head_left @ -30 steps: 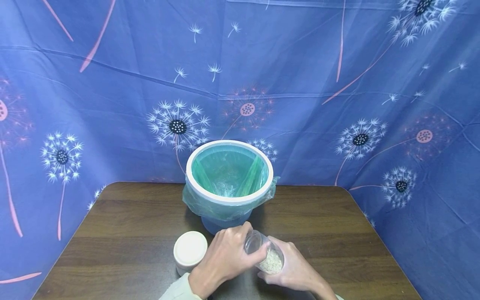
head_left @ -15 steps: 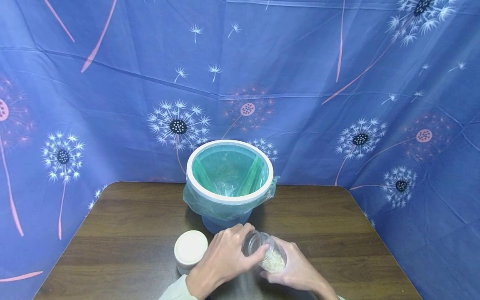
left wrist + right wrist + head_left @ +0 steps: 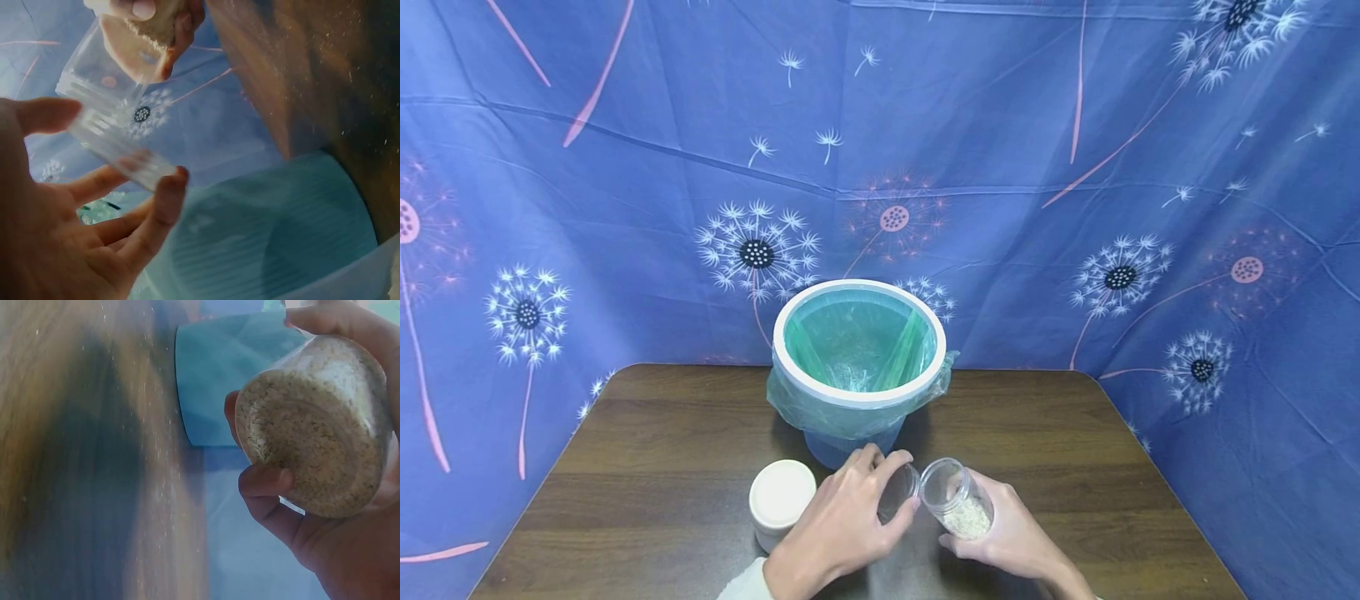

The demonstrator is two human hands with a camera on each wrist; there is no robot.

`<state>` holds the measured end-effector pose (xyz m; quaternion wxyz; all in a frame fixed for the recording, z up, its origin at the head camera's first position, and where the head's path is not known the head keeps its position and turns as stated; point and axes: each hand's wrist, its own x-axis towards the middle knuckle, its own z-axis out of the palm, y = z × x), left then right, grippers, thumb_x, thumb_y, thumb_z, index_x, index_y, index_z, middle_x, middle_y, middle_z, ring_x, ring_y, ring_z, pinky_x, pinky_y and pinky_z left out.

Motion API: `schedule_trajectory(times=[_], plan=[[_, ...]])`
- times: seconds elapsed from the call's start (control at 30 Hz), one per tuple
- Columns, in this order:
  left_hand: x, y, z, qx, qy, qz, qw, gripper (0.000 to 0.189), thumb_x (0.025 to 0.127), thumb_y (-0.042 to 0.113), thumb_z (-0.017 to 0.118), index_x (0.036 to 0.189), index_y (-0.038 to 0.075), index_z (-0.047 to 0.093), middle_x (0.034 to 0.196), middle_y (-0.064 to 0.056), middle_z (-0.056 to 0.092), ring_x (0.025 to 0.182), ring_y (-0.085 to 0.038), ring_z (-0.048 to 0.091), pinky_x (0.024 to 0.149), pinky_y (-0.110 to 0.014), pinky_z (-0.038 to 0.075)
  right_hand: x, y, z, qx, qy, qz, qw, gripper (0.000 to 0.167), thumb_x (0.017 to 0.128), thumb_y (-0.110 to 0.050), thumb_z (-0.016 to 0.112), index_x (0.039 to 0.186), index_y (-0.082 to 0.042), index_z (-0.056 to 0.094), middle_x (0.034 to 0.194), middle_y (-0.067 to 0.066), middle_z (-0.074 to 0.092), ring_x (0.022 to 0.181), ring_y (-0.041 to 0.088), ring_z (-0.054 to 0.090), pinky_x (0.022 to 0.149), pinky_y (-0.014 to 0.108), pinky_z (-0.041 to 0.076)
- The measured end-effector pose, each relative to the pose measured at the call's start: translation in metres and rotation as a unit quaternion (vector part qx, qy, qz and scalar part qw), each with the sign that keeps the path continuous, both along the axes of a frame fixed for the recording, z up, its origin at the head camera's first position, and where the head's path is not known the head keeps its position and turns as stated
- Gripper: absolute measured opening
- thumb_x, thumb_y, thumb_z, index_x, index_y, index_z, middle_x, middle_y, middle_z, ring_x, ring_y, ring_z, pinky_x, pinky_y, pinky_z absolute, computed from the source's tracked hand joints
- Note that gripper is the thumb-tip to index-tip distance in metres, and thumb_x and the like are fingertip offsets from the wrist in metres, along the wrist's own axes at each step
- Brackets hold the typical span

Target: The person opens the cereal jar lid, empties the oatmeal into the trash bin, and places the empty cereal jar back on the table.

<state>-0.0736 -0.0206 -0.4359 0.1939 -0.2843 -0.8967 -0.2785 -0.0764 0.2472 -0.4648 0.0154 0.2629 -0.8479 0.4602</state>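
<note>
My left hand (image 3: 842, 521) pinches a clear screw lid (image 3: 898, 492) by its edge, between thumb and fingers. In the left wrist view the lid (image 3: 119, 147) shows side-on with its ridged rim, close beside the jar's mouth. My right hand (image 3: 1011, 525) grips a clear jar (image 3: 946, 483), tilted with its uncovered mouth toward the left hand. Pale, grain-like flakes (image 3: 967, 518) fill its lower part. The right wrist view shows the jar's base (image 3: 306, 450) covered by the flakes, with fingers curled round it.
A trash bin (image 3: 859, 398) with a white rim and green liner bag stands behind the hands. A white-lidded canister (image 3: 781, 500) stands left of my left hand on the brown wooden table (image 3: 647, 467). Blue dandelion-print cloth (image 3: 1000, 125) hangs behind and beside the table.
The lid has come off the jar and stays in my left hand. My right hand has moved slightly right with the jar, opening a small gap between them.
</note>
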Motion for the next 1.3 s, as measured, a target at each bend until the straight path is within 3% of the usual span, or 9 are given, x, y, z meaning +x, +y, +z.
schedule_trajectory(times=[0.2,0.43,0.77,0.97,1.13,1.3], plan=[[0.001,0.003,-0.01,-0.062,-0.024,0.008,0.9977,0.059,0.091,0.042,0.075,0.139,0.011,0.063,0.114,-0.008,0.067,0.103,-0.025,0.066,0.077,-0.037,0.06,-0.003,0.008,0.001,0.007,0.001,-0.02,0.9998,0.063,0.076,-0.019,0.097,0.13,-0.023,0.067,0.109,-0.009,0.075,0.094,0.011,0.07,0.085,0.031,0.057],[-0.003,0.008,-0.025,-0.091,-0.018,0.007,0.9957,0.06,0.081,0.034,0.084,0.129,0.003,0.065,0.116,-0.01,0.068,0.102,-0.026,0.066,0.078,-0.035,0.059,-0.007,0.011,0.005,0.012,0.007,-0.032,0.9994,0.065,0.074,-0.018,0.097,0.131,-0.018,0.067,0.109,-0.006,0.076,0.096,0.011,0.071,0.086,0.031,0.057],[-0.009,0.014,-0.043,-0.108,-0.075,-0.002,0.9914,0.061,0.074,0.026,0.089,0.125,0.003,0.067,0.107,-0.01,0.065,0.092,-0.023,0.064,0.069,-0.033,0.057,-0.013,0.01,0.015,0.032,0.011,-0.069,0.9971,0.063,0.071,-0.024,0.099,0.124,-0.022,0.065,0.104,-0.01,0.072,0.091,0.01,0.068,0.079,0.03,0.056],[-0.015,0.019,-0.048,-0.13,-0.112,-0.003,0.9851,0.066,0.076,0.034,0.094,0.125,0.0,0.067,0.111,-0.014,0.066,0.1,-0.028,0.066,0.076,-0.039,0.059,-0.015,0.011,0.023,0.039,0.003,-0.115,0.9926,0.069,0.07,-0.034,0.102,0.124,-0.028,0.06,0.106,-0.009,0.07,0.087,0.01,0.065,0.075,0.03,0.053],[-0.016,0.02,-0.053,-0.133,-0.101,0.0,0.9859,0.067,0.073,0.037,0.097,0.122,0.002,0.067,0.11,-0.013,0.066,0.097,-0.027,0.066,0.074,-0.038,0.058,-0.017,0.009,0.03,0.03,-0.01,-0.142,0.9894,0.072,0.07,-0.036,0.102,0.125,-0.022,0.057,0.107,-0.005,0.072,0.084,0.011,0.064,0.07,0.03,0.053],[-0.017,0.02,-0.058,-0.137,-0.084,0.0,0.987,0.064,0.071,0.039,0.099,0.115,0.005,0.068,0.102,-0.009,0.063,0.089,-0.024,0.063,0.07,-0.035,0.056,-0.016,0.007,0.035,-0.009,-0.05,-0.14,0.9889,0.07,0.075,-0.027,0.1,0.127,-0.017,0.053,0.106,0.003,0.075,0.072,0.014,0.067,0.055,0.035,0.057]])
